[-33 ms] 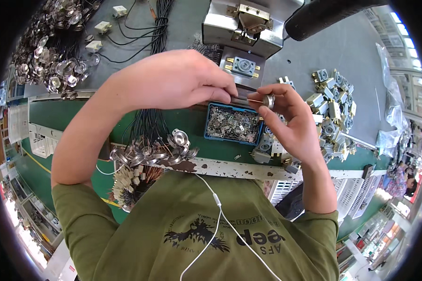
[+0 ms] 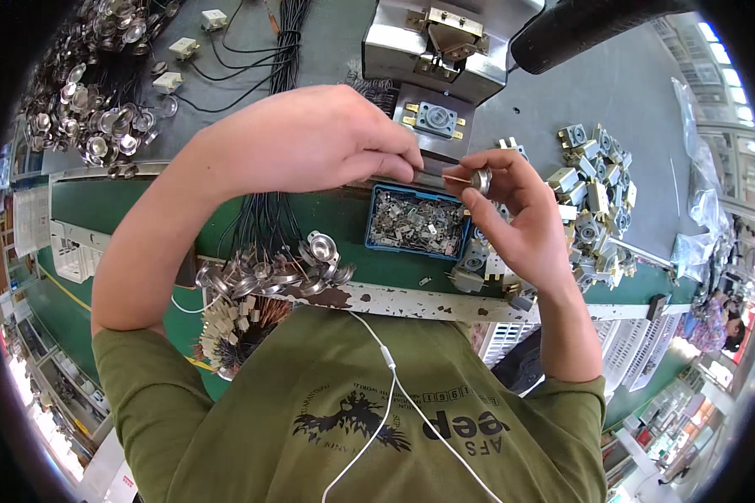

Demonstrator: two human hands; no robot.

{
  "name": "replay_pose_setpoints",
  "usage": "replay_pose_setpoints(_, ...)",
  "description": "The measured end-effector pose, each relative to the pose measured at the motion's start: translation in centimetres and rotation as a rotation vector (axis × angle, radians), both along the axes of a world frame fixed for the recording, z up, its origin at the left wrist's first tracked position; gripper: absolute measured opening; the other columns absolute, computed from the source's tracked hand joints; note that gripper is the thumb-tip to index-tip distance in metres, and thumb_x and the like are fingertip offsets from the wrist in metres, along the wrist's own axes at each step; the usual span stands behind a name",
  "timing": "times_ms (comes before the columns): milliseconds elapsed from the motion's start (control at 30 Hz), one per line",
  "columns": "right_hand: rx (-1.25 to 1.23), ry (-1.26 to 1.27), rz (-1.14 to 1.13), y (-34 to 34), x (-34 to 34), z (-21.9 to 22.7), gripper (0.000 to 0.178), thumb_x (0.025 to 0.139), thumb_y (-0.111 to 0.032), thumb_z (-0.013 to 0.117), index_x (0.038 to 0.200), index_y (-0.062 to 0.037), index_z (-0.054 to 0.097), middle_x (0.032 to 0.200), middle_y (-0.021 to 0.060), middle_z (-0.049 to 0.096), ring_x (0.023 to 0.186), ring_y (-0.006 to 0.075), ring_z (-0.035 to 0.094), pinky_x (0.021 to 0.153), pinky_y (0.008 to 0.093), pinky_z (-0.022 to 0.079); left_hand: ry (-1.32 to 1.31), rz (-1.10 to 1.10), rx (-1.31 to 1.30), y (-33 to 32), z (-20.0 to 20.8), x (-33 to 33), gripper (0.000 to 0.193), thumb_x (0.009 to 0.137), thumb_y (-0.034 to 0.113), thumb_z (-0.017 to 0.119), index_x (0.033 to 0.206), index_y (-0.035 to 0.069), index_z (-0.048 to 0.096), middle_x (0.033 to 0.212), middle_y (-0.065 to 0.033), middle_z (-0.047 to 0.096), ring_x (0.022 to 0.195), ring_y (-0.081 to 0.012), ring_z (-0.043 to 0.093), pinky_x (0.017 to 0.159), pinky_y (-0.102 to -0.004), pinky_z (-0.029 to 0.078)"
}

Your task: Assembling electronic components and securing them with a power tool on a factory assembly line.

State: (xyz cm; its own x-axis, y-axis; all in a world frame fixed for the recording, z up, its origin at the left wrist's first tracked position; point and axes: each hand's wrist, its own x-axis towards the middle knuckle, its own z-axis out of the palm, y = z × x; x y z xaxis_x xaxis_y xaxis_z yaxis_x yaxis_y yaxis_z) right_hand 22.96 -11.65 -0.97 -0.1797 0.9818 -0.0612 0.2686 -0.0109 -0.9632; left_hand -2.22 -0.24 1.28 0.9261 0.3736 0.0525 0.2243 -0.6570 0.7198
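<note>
My right hand [image 2: 516, 205] pinches a round silver metal cap [image 2: 481, 180] between thumb and fingers. A thin copper-coloured lead [image 2: 455, 178] sticks out of the cap toward the left. My left hand [image 2: 365, 151] is closed, thumb against forefinger, in line with this lead, and seems to grip its far end; the fingertips hide most of that spot. Just below both hands sits a blue tray [image 2: 411, 248] of small metal parts. Behind them a switch-like block [image 2: 437, 119] with brass tabs rests on a metal plate [image 2: 411, 94].
A steel fixture [image 2: 394, 54] stands behind, beside a thick black arm [image 2: 579, 33]. Square switch blocks [image 2: 596, 197] are heaped at right. Silver caps on black leads lie at far left [image 2: 101, 126] and along the front white edge [image 2: 310, 272]. White connectors [image 2: 183, 49] lie at upper left.
My left wrist has risen very slightly. Both hands keep the same grip, and the cap stays in place.
</note>
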Motion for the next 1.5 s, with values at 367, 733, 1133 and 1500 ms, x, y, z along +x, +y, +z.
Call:
replay_pose_setpoints(367,-0.253,0.197,0.072,1.4,-0.3,0.4,0.039,0.105,-0.008,0.057,0.14,0.0053,0.047,0.133,0.0198,0.065,0.124,0.026,0.064,0.107,0.0365,0.052,0.131,0.176,0.053,-0.9,2.3,-0.7,0.015,0.096,0.017,0.061,0.097,0.005,0.07,0.085,-0.0142,0.072,0.081,-0.0359,0.07,0.073,-0.0449,0.055)
replay_pose_setpoints(733,-0.471,0.549,0.187,2.8,-0.5,0.1,0.049,0.111,-0.021,0.042,0.152,0.0061,0.035,0.147,0.0267,0.053,0.132,0.0346,0.059,0.111,0.0455,0.048,0.02,0.161,0.195,-0.1,2.2,-1.6,0.016,0.091,0.005,0.059,0.105,0.001,0.066,0.088,-0.014,0.069,0.078,-0.0298,0.069,0.069,-0.0391,0.054)
replay_pose_setpoints(1133,0.4,-0.427,0.123,1.9,-0.5,4.0,0.041,0.091,0.008,0.067,0.132,-0.0001,0.067,0.121,0.0151,0.074,0.113,0.0227,0.072,0.098,0.0329,0.054,-0.103,0.133,0.154,-0.8,0.8,-2.5,0.015,0.094,0.018,0.064,0.1,0.005,0.069,0.092,-0.0137,0.072,0.09,-0.035,0.069,0.079,-0.0455,0.055)
replay_pose_setpoints(1500,-0.079,-0.125,0.321,4.0,-0.1,3.6,0.016,0.099,-0.003,0.064,0.114,0.0011,0.066,0.093,0.007,0.072,0.085,0.0141,0.069,0.077,0.0281,0.055,-0.03,0.109,0.4,-1.8,-1.3,-1.7,0.034,0.079,0.004,0.066,0.113,0.01,0.069,0.086,-0.0076,0.064,0.086,-0.0286,0.065,0.076,-0.0401,0.053)
